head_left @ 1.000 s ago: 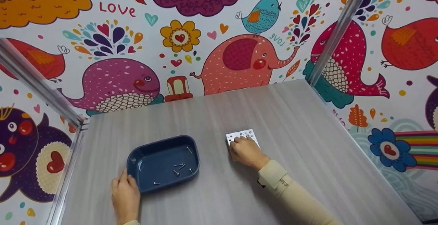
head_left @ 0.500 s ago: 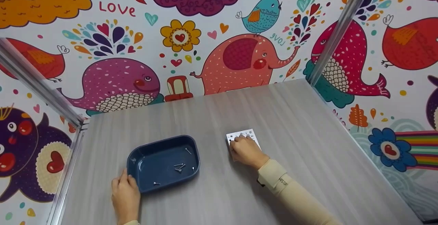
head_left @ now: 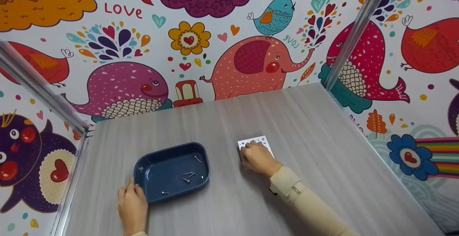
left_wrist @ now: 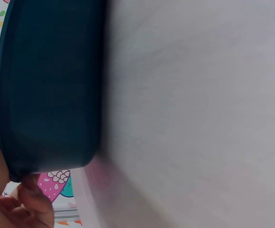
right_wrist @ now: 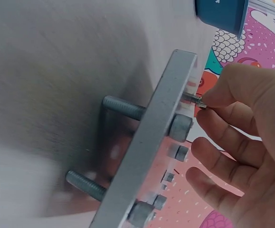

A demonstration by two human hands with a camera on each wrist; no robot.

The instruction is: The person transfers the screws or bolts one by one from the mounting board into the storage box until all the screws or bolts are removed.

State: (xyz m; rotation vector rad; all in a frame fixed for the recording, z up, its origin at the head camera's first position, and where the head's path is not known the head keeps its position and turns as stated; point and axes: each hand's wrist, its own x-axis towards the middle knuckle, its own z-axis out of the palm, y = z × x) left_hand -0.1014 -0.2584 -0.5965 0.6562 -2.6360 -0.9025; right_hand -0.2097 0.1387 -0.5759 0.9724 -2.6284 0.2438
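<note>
My left hand (head_left: pixel 132 205) grips the near-left rim of a dark blue plastic tray (head_left: pixel 156 175), with the fingers curled at its corner in the left wrist view. Several small metal screws (head_left: pixel 187 180) lie loose in the tray. To the right, my right hand (head_left: pixel 260 160) is over a small silver metal plate (head_left: pixel 247 142) with holes. Seen from the right wrist, thumb and forefinger pinch a small screw (right_wrist: pixel 194 99) at the face of the plate. Several bolts of different sizes, such as a large bolt (right_wrist: pixel 180 128), sit in it; two long shanks stick out underneath.
A grey wood-grain table (head_left: pixel 222 200) carries the tray and plate, which stand apart. Printed cartoon walls (head_left: pixel 143 49) close it in at the back and sides, with metal corner rails (head_left: pixel 353 46).
Some loose screws in the tray have shifted slightly to the right. Both hands keep nearly the same places, the left at the tray and the right at the plate.
</note>
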